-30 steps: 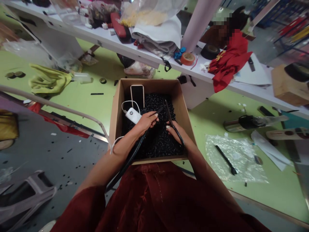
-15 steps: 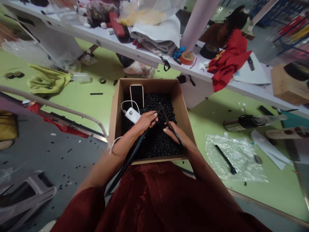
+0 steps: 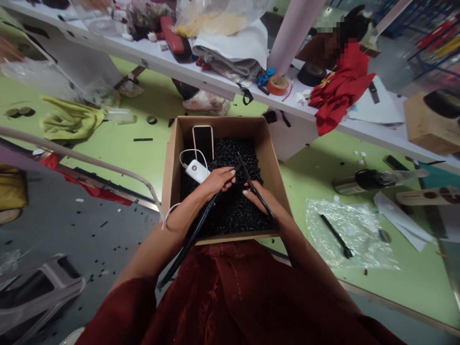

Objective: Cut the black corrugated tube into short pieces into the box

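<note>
An open cardboard box point(image 3: 278, 184) sits in front of me, with many small black pieces point(image 3: 230, 211) inside. My left hand point(image 3: 220, 181) is closed on a long black corrugated tube point(image 3: 192, 239), which runs down under my forearm. A thin black tool or strip point(image 3: 244, 168), too small to make out, lies across my right hand point(image 3: 259, 195), its tip close to my left fingertips. Behind my left hand, a white device point(image 3: 197, 170) with a cable and a phone point(image 3: 203, 139) rest on the pieces.
Beyond the box runs a white shelf point(image 3: 230, 86) with orange tape point(image 3: 278, 85) and red cloth point(image 3: 338, 96). To the right are a plastic sheet point(image 3: 355, 215) and a metal bottle point(image 3: 345, 186). A curved metal rail point(image 3: 108, 160) crosses at left.
The end of the strip at my left fingertips has shifted slightly away from the thin black item in my right hand. Both hands are otherwise nearly where they were.
</note>
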The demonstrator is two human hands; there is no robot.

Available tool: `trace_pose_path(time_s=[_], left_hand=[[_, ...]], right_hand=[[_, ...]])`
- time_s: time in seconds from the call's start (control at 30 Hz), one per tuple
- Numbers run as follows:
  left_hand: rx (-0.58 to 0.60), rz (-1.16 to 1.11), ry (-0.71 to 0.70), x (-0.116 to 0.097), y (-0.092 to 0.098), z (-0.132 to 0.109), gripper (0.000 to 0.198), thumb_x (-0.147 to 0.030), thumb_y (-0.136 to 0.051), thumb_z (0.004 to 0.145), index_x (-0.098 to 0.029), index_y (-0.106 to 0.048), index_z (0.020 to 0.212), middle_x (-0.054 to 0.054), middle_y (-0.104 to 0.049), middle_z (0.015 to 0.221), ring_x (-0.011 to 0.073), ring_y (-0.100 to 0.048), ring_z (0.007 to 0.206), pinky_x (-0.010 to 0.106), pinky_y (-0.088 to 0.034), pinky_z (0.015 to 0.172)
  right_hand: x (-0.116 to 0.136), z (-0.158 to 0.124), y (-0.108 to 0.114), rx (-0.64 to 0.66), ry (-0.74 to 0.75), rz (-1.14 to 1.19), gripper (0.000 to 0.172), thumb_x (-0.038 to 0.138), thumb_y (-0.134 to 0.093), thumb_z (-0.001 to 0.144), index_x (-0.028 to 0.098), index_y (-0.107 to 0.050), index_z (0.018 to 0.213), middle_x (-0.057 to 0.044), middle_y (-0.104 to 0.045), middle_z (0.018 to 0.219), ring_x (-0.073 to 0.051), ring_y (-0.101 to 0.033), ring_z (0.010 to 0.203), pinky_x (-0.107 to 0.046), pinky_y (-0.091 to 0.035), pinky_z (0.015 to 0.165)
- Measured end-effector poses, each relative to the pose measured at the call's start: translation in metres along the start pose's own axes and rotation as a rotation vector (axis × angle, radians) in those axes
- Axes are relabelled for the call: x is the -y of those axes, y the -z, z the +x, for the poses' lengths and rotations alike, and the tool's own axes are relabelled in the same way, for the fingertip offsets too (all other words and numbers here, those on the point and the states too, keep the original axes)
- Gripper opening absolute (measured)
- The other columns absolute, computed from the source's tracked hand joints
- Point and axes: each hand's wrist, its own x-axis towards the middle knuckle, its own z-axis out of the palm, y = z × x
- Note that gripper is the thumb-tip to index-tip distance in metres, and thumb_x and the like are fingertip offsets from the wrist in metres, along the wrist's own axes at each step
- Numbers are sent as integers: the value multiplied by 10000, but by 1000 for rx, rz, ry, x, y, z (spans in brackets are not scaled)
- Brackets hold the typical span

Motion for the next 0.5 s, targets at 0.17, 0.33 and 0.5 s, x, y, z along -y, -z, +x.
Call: trace_pose_path(time_s=[0.17, 0.33, 0.5], left_hand=[[19, 33, -16, 2, 0, 2, 175, -216, -535, 868, -122, -535, 720, -13, -502, 657, 10, -370, 427, 146, -228, 372], [18, 112, 1, 2, -1, 3, 164, -185, -510, 874, -127, -512, 720, -25, -492, 643, 11, -367, 421, 148, -232, 368], [-1, 190, 8, 3, -1, 3, 93, -172, -499, 871, -121, -556, 818, -29, -505, 657, 20, -381, 429, 159, -247, 375]], right_hand=[[3, -2, 1, -26, -13, -39, 277, 426, -505, 856, 246, -541, 1064, -60, -669, 1016, -231, -634, 866, -354, -463, 795], [6, -3, 1, -56, -19, -96, 206, 356, -507, 857, 238, -540, 1023, -54, -679, 986, -229, -638, 873, -335, -460, 786], [4, -3, 0, -68, 10, -170, 188, 326, -489, 864, 240, -525, 1028, -47, -680, 937, -225, -644, 875, -307, -463, 752]])
